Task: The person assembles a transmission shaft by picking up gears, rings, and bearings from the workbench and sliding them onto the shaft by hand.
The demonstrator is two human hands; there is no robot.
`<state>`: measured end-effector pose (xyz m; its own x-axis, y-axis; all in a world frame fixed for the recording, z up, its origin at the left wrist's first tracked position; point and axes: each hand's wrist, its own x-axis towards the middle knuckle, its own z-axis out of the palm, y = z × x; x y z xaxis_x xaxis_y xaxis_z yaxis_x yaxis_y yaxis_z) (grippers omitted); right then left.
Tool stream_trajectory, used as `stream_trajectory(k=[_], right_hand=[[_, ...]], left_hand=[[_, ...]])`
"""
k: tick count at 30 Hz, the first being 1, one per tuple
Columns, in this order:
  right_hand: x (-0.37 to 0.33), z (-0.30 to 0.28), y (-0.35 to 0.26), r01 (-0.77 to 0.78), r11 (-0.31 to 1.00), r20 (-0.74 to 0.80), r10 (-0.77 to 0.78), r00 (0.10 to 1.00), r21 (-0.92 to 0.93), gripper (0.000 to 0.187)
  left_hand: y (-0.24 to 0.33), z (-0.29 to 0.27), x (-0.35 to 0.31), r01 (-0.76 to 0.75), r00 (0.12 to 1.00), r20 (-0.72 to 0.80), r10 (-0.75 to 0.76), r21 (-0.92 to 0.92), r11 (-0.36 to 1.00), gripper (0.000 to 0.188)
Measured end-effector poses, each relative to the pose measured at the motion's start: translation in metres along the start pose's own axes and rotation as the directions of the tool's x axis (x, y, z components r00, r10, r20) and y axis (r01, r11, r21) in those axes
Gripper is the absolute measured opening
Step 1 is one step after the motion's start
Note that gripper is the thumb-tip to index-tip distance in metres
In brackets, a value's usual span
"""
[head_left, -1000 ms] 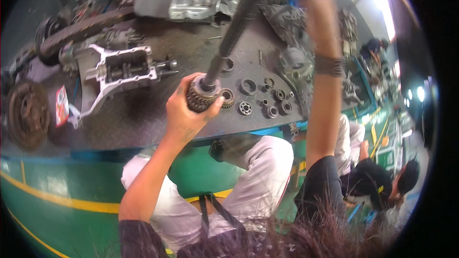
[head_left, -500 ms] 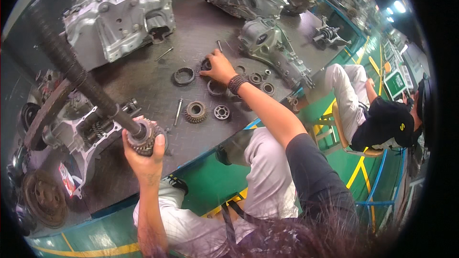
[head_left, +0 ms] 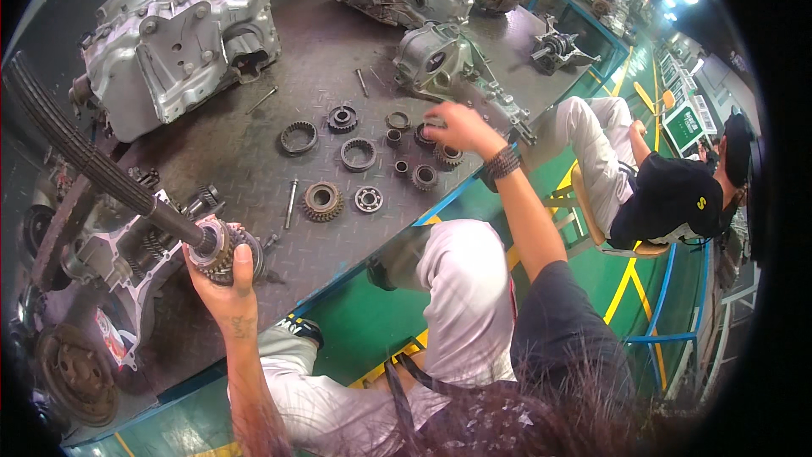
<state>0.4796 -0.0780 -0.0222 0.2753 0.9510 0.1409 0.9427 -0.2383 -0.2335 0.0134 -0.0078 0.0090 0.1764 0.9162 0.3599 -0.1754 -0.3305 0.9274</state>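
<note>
One view is all I have, from the head camera looking down over the dark steel counter (head_left: 254, 161). My left hand (head_left: 224, 275) is wrapped around a gear cluster (head_left: 222, 250) at the lower end of a long splined shaft (head_left: 85, 161), thumb laid up over the gear teeth; the shaft slants away toward the upper left edge. This sits at the left part of the counter, just above an open gearbox half (head_left: 127, 254).

My right hand (head_left: 457, 127) reaches out over the middle of the counter, fingers curled down onto a small dark gear (head_left: 446, 153); I cannot tell whether they have actually closed on it. A dark band sits on that wrist.

Loose parts lie spread between the hands: a toothed ring (head_left: 298, 137), another ring (head_left: 359, 153), a brass-coloured gear (head_left: 321, 200), a bearing (head_left: 368, 199) just beside it and a bolt (head_left: 290, 203).

A large silver housing (head_left: 178, 42) stands at the far left, a smaller casing (head_left: 440, 59) behind my right hand. To the right, another person in a black shirt (head_left: 668, 195) sits on a stool over the green floor (head_left: 372, 322).
</note>
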Motion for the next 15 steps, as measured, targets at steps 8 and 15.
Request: stream_trajectory(k=[8,15], right_hand=[[-0.011,0.028,-0.013,0.02,0.998,-0.093,-0.025,0.995,-0.064,0.059],[0.005,-0.027,-0.057,0.158,0.042,-0.156,-0.05,0.987,0.987,0.053]], left_hand=[[0.003,0.002,-0.002,-0.004,1.0,-0.009,0.004,-0.01,1.0,0.056],[-0.01,0.011,0.001,0.004,1.0,-0.023,-0.004,-0.018,1.0,0.054]])
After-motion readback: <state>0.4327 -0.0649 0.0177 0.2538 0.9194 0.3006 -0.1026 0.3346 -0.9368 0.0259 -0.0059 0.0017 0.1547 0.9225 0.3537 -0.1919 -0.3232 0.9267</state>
